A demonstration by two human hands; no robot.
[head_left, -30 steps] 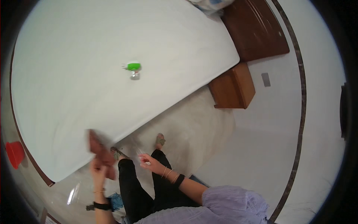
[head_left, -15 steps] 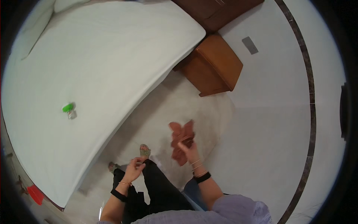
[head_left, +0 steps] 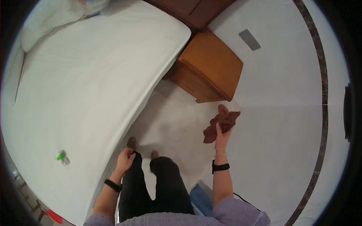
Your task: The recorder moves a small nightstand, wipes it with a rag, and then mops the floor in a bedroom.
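A crumpled reddish-brown cloth (head_left: 226,119) is bunched in my right hand (head_left: 223,138), whose thumb and fingers are closed around it. I hold it out to the right, in front of the wooden nightstand (head_left: 217,62), close to the pale wall. My left hand (head_left: 125,160) is beside the bed edge, above my left leg. Its fingers are loosely bent with the thumb apart, and nothing shows in them. On the white bed sheet (head_left: 94,83) at the left lies a small spray bottle with a green top (head_left: 62,156), apart from both hands.
A dark wooden headboard (head_left: 188,11) stands behind the bed and nightstand. A grey socket plate (head_left: 249,40) is on the wall. Pale pillows or bedding (head_left: 56,19) lie at the far left. A blue object (head_left: 201,199) is beside my right leg, and a red item (head_left: 54,216) is at lower left.
My right hand has carried the cloth right and forward toward the nightstand. My left hand has shifted slightly left. The view has moved, with the bottle now lower in it and my feet in another stance.
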